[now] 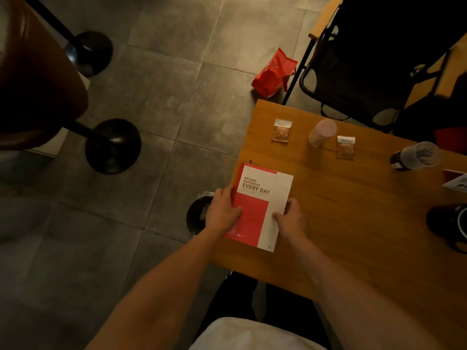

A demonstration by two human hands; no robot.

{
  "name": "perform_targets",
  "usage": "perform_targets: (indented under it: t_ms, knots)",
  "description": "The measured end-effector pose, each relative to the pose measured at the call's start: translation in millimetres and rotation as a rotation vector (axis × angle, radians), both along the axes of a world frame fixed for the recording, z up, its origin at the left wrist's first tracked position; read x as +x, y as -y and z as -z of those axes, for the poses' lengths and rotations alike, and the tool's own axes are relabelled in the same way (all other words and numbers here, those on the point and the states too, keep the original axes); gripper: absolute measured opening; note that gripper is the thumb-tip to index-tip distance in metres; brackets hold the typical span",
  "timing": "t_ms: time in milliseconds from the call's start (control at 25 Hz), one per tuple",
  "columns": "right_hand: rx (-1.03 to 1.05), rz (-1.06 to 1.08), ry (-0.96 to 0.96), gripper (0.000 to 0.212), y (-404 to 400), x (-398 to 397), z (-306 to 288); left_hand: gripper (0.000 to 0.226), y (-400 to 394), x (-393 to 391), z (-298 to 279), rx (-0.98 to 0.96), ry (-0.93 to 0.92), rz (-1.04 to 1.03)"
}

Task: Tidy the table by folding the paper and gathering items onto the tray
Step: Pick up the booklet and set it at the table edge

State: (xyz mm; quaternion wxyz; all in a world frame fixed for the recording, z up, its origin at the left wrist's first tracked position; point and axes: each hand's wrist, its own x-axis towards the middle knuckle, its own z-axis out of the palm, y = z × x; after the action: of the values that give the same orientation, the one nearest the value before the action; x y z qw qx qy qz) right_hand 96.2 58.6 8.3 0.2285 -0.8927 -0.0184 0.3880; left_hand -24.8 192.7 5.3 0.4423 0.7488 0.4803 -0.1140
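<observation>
A red and white notebook (262, 198) printed "RECORD HAPPINESS EVERY DAY" lies on the left part of the wooden table (353, 223). My left hand (222, 210) grips its left edge, thumb on the red cover. Along the notebook's right edge my right hand (290, 218) holds on, thumb on the white cover. Two small snack packets (281, 130) (346, 147) lie farther back, with a clear plastic cup (322, 132) between them. No tray is in view.
A dark bottle with a clear cap (414, 156) lies on the table at the right, beside a card (457, 180) and a black object (449, 223). A red bag (274, 72), black stool bases (112, 145), a black bin (199, 213) and a dark chair (366, 59) stand on the floor.
</observation>
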Motion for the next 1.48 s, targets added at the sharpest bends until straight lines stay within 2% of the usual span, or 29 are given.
perform_targets:
  t_ms: [80,160,240,360,440,680,960,1040,1160,1240,1320,1480]
  knots:
    - [-0.034,-0.036,0.075,0.043,-0.6,-4.0,0.3,0.064,2.9,-3.4,1.0,0.109,-0.049,0.079]
    - [-0.083,-0.124,0.185,0.062,3.9,-11.4,0.4,0.065,6.9,-9.0,1.6,0.269,-0.090,0.208]
    - [-0.129,-0.332,0.317,0.074,13.5,-19.1,-0.6,0.071,13.0,-20.0,2.8,0.378,-0.099,0.346]
    - [-0.215,-0.709,0.392,0.075,35.1,-29.8,2.6,0.079,25.2,-50.7,8.3,0.408,-0.106,0.554]
    - [-0.256,-0.831,0.341,0.076,49.7,-37.5,7.7,0.083,30.5,-70.9,13.2,0.382,-0.114,0.600]
    - [-0.297,-0.891,0.284,0.082,55.4,-39.5,8.1,0.086,26.7,-80.6,18.3,0.418,-0.144,0.663]
    - [-0.259,-0.883,0.237,0.075,46.2,-32.2,-11.4,0.087,21.3,-67.7,5.2,0.408,-0.188,0.692]
    - [-0.238,-0.877,0.224,0.068,46.6,-30.9,-17.7,0.079,22.3,-63.4,-3.4,0.411,-0.211,0.686]
    - [-0.155,-0.851,0.225,0.057,53.2,-26.4,-31.8,0.047,33.6,-52.1,-24.6,0.425,-0.184,0.615]
    - [-0.124,-0.833,0.215,0.047,62.4,-20.6,-40.3,0.034,44.3,-42.9,-39.4,0.367,-0.177,0.612]
    - [-0.179,-0.843,0.164,0.039,75.5,-10.6,-48.7,0.033,54.0,-32.9,-52.1,0.301,-0.214,0.668]
    - [-0.267,-0.879,-0.028,0.041,101.9,12.5,-59.2,0.034,67.8,-11.9,-63.3,0.090,-0.287,0.758]
